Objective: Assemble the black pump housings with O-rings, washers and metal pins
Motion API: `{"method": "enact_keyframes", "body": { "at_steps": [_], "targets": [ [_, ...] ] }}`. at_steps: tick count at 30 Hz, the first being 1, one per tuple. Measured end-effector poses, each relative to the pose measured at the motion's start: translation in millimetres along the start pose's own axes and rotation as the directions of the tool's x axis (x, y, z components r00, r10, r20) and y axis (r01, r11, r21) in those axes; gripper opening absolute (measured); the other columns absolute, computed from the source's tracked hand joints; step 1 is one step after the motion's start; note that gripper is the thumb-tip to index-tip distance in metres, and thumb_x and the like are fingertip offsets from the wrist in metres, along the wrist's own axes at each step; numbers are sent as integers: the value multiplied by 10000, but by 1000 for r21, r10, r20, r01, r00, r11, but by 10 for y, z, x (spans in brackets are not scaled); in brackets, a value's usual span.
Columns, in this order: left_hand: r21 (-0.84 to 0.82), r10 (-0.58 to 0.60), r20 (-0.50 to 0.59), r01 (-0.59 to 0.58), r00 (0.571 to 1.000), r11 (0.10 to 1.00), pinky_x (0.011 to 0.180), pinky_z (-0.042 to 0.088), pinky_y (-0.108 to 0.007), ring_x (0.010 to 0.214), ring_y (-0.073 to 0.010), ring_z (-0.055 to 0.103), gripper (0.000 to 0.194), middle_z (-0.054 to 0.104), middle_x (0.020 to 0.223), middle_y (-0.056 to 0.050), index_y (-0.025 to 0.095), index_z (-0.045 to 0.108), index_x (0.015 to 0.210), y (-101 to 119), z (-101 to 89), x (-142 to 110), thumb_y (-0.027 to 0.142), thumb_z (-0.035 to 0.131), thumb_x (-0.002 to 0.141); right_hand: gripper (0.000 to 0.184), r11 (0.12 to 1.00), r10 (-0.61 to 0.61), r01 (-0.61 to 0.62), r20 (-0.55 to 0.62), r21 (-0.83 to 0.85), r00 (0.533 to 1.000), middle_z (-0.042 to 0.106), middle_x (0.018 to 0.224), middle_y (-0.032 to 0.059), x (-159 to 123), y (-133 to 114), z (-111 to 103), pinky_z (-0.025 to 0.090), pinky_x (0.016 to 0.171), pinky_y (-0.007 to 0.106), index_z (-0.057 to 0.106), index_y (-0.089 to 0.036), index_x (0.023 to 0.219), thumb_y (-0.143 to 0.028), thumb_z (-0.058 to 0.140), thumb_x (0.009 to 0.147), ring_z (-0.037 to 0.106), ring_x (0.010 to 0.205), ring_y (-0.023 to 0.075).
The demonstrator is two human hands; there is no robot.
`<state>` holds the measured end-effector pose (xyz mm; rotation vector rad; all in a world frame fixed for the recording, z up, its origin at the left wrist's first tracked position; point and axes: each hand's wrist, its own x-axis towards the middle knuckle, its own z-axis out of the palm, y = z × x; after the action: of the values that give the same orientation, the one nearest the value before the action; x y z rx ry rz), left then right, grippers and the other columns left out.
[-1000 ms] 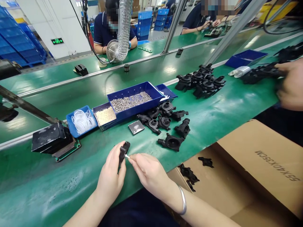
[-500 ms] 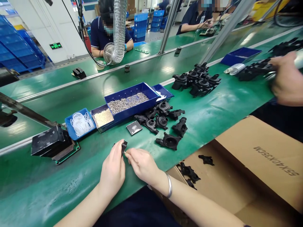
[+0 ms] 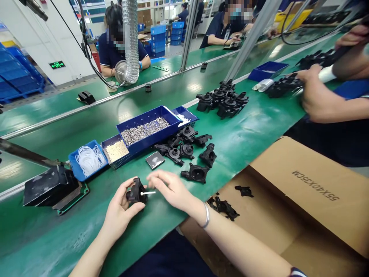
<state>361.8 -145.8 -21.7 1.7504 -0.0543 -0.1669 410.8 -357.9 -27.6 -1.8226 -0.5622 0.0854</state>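
Observation:
My left hand [image 3: 119,209] is closed round a small black plastic part [image 3: 136,191], held just above the green bench. A thin white pin [image 3: 148,192] sticks out of the part toward the right. My right hand [image 3: 168,188] hovers beside that pin with its fingers loosely spread and nothing in them; a silver bangle sits on the wrist. Several more black parts [image 3: 190,154] lie in a loose pile just beyond my hands.
Blue trays hold metal pins [image 3: 144,130], small beige pieces [image 3: 117,150] and white rings [image 3: 86,158]. A black fixture [image 3: 49,186] stands at left. An open cardboard box [image 3: 288,207] with black parts fills the lower right. A co-worker's hands [image 3: 314,92] handle parts at right.
My left hand has turned the black part so its round side faces up. My right hand has let go of the white pin, which now stays in the part, and opened.

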Motion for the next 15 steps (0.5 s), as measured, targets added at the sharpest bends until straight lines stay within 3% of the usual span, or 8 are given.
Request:
{"method": "enact_keyframes", "body": {
  "at_steps": [2,4,7,9,11,13,15],
  "targets": [
    [-111,-47,-47,42,998,993,994,545,-415,1153,-288,666,664,639,1297,-101,265,481,1419,-5,10,10,445,734,832,364,947,-76,34,-121,-318,990,669,1270,166,110,102,-11,461,1088,483,623,-148,1243,-403,484,1022,602,1243,279],
    [-149,-72,-113,55,991,987,953,564,-412,1083,-270,690,635,645,1266,-98,262,441,1451,2,-17,27,472,654,891,433,849,-116,46,-100,-527,988,511,1472,230,162,220,48,327,1188,569,562,-93,1357,-339,533,1002,400,1442,342],
    [-16,-29,-188,27,982,1000,864,589,-379,981,-231,694,544,640,1245,-85,270,468,1436,81,-102,73,470,576,942,482,792,-162,137,10,-595,987,382,1564,249,71,327,212,280,1218,591,457,-45,1453,-233,476,1009,242,1519,340],
    [225,113,-195,-68,974,972,871,571,-359,986,-215,668,472,635,1236,-71,281,529,1393,177,-143,129,443,569,951,520,821,-181,173,39,-545,983,381,1572,227,-56,314,294,306,1222,565,359,-59,1517,-189,416,1017,245,1523,302],
    [479,313,-132,-215,941,851,959,523,-374,1072,-221,628,414,623,1236,-66,294,564,1367,278,-140,210,396,557,966,546,866,-173,145,-14,-478,985,394,1570,203,-172,255,303,338,1217,551,287,-94,1554,-177,384,1024,277,1515,279],
    [653,490,-40,-348,871,672,1038,465,-410,1172,-240,575,402,592,1259,-83,292,563,1375,348,-97,309,343,542,977,543,901,-158,91,-126,-424,979,418,1556,185,-247,190,244,365,1203,556,285,-144,1558,-195,396,1029,318,1498,274],
    [759,558,108,-431,823,488,1031,459,-446,1179,-263,561,417,573,1265,-112,284,559,1388,356,-36,410,318,547,973,515,921,-158,60,-227,-385,961,461,1520,172,-289,150,151,390,1185,557,335,-184,1532,-219,431,1028,373,1466,274]
  ]
}}
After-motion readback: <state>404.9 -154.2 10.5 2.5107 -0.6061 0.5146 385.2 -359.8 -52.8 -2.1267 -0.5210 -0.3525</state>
